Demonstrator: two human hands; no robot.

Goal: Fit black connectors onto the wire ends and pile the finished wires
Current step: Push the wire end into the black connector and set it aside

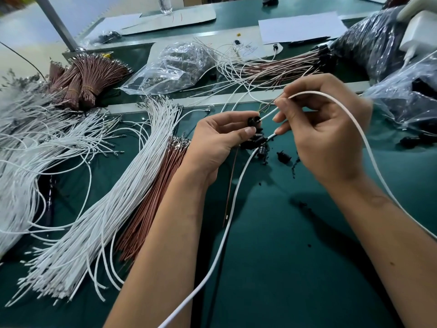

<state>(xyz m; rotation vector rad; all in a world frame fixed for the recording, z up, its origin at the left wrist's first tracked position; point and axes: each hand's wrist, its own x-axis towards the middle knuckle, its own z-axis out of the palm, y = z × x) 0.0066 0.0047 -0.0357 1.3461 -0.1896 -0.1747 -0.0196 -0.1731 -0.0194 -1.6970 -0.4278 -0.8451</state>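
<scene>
Seating wire end: left hand (214, 140) pinches black connector (254, 121) steady, right hand (324, 129) pinches white wire (268, 114), feeding it in.

We see bright, even overhead light; soft shadows fall on the bench (295, 233) below the right hand (331, 129). Plastic bags (175, 65) beyond it glare. Edges blur and bend.

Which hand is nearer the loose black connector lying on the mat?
Right. The loose black connector lies just left of the right hand's heel; the left hand is farther off, to the connector's left.
</scene>
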